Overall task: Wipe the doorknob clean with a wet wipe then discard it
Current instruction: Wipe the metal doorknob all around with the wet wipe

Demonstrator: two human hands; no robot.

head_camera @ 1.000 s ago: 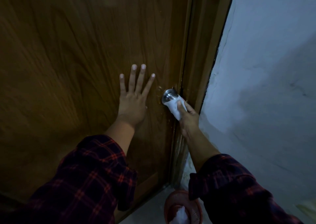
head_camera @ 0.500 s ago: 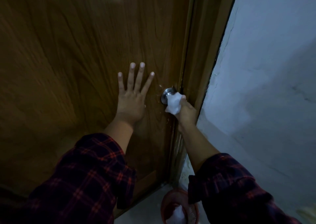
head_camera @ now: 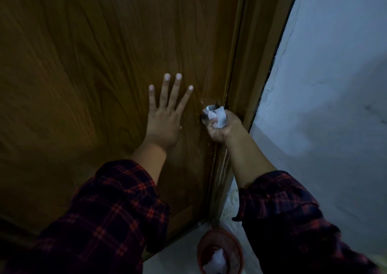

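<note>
Doorknob (head_camera: pixel 206 110), round silver metal, sits at door's latch edge, mostly hidden under crumpled white wet wipe (head_camera: pixel 217 117). Right hand (head_camera: pixel 222 127) wraps knob w/ wipe bunched in palm; fingers curled tight, clamped on wipe against metal. Left hand (head_camera: pixel 165 116) flat on brown wood-grain door (head_camera: pixel 94 85), fingers spread apart, holding nothing, just bracing. Round reddish plastic bin (head_camera: pixel 219 250) on floor below, near door's bottom corner, white scrap already inside.

Risks from here, judged only:
- Wipe wadded up, so prob. small contact patch; back side of knob near door face may get missed.
- Wet metal + damp wipe = slip; wipe could pop out of grip & drop on floor beside bin, not in it.
- Hard twist may turn latch & swing door if left-hand brace eases.
- Dim light, so leftover smears hard to spot.
- Bin sits low, partly under right sleeve (head_camera: pixel 293 221); blind drop could miss rim.
</note>
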